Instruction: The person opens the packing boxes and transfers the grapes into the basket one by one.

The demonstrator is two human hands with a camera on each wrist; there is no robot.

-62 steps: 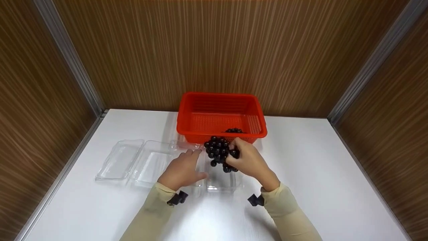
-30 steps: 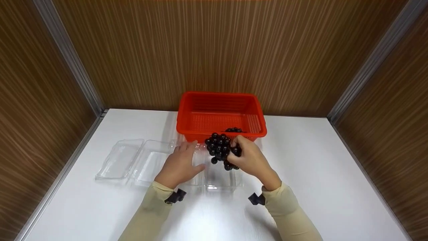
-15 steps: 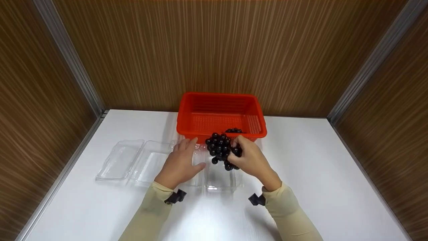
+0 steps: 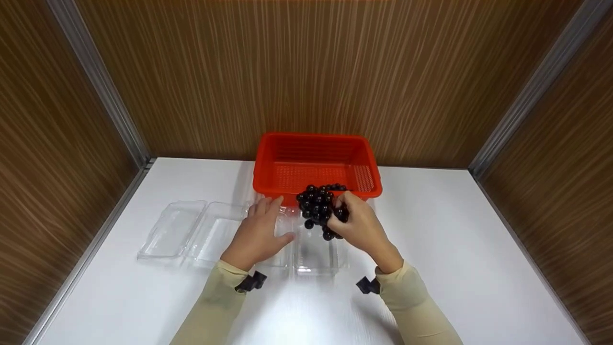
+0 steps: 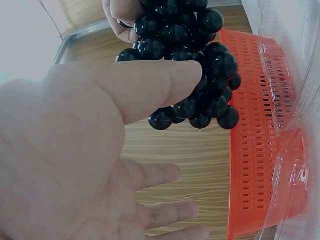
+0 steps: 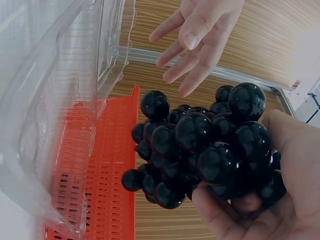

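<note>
Here the right hand (image 4: pixel 360 229) has its fingers curled round a bunch of black grapes (image 4: pixel 320 209), held in the air just above the open clear box (image 4: pixel 313 249) near the middle of the worktop (image 4: pixel 455 249), in front of the red basket (image 4: pixel 317 165). The left hand (image 4: pixel 258 235) rests with straight, slightly spread fingers on the box's left part. Probably best to keep that hand pressing the light box flat and bring the bunch down gently, so no grape catches the rim.
</note>
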